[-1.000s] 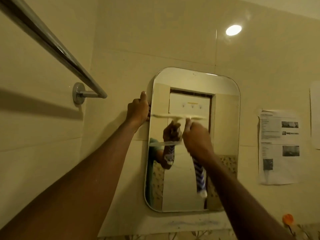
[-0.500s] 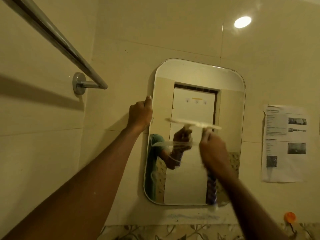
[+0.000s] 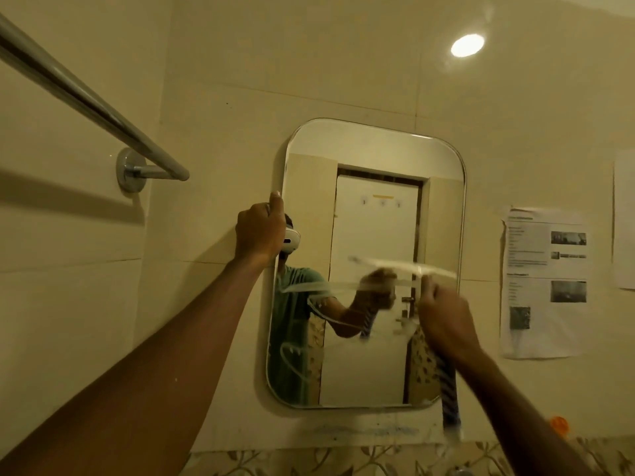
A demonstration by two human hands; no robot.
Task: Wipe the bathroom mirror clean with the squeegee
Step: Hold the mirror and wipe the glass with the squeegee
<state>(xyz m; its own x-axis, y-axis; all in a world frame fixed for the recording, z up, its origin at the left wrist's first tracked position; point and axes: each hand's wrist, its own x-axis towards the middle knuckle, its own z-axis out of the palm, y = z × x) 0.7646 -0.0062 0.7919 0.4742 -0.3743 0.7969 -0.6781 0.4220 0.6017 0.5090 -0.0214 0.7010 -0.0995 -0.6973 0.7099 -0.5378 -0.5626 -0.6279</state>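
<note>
One mirror (image 3: 374, 139) with rounded corners hangs on the tiled wall (image 3: 309, 63). Two hands are at it. The left hand (image 3: 259, 231) grips the mirror's edge at about 10 o'clock, fingers curled round the rim and thumb pointing up along it. The right hand (image 3: 446, 324) is wrapped round the handle of the single squeegee (image 3: 402, 266), whose pale blade lies nearly level across the glass, toward the mirror's 3 o'clock side, its right tip close to the rim. The blade is blurred, so I cannot tell whether it touches the glass. The handle's blue-and-white striped end sticks out below the fist toward 6 o'clock, past the mirror's lower rim.

Wet smears (image 3: 292, 359) show on the glass at about 8 o'clock, and another streak crosses at 9 o'clock.

One metal towel rail (image 3: 86, 97) with one round wall mount runs off toward 10 o'clock from the mirror. Two paper sheets are stuck to the wall at 3 o'clock: one printed sheet (image 3: 543, 283) and one blank sheet (image 3: 623, 221) cut by the frame edge. One bright light spot (image 3: 467, 45) sits at 1 o'clock, one small orange thing (image 3: 559, 426) at 5 o'clock.
</note>
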